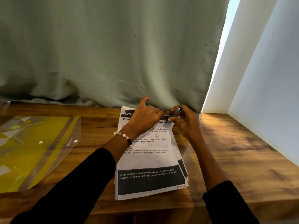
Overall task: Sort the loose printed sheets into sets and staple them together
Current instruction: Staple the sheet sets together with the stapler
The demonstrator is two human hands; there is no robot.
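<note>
Wood-grain tabletop (226,143) ran beneath a pale green curtain (113,54), with a white wall (267,70) at the right. A stack of printed sheets (150,175) lay at centre, its far edge close to the curtain hem; the lower sheets were fanned slightly at the near right corner. The left hand (144,117) rested over the top margin, fingers partly curled — it appeared to pinch that edge, though the contact was hidden. The right hand (182,122) gripped a small metal stapler (175,112) at the upper right corner of the stack. A clear snap-button folder (32,147) holding yellow paper lay well apart at the left.

Judged step: stapling one set at its top corner. The next move would call for the sheet edges held flush and a firm squeeze — whether the jaws had already closed could not be told.
</note>
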